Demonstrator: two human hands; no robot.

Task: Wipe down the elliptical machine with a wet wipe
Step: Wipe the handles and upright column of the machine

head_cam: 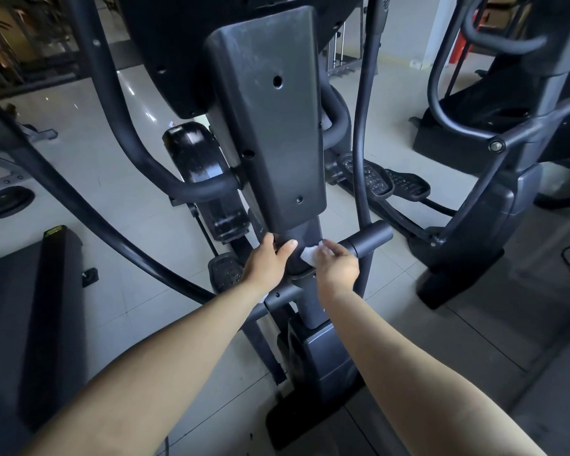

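The dark grey elliptical machine [270, 133] fills the middle of the head view, its flat column cover running down to a round post [305, 238]. My left hand [270, 261] grips the left side of that post just under the cover, thumb across the front. My right hand [338, 264] pinches a crumpled white wet wipe [310, 253] and presses it against the post's right side, beside the short horizontal pivot tube [371, 241]. Part of the wipe is hidden under my fingers.
Curved black handle arms [135, 149] sweep down on both sides of the column. A second machine [494, 179] stands close on the right, a black treadmill deck [30, 317] on the left. Foot pedals [375, 179] lie behind. The floor is pale tile.
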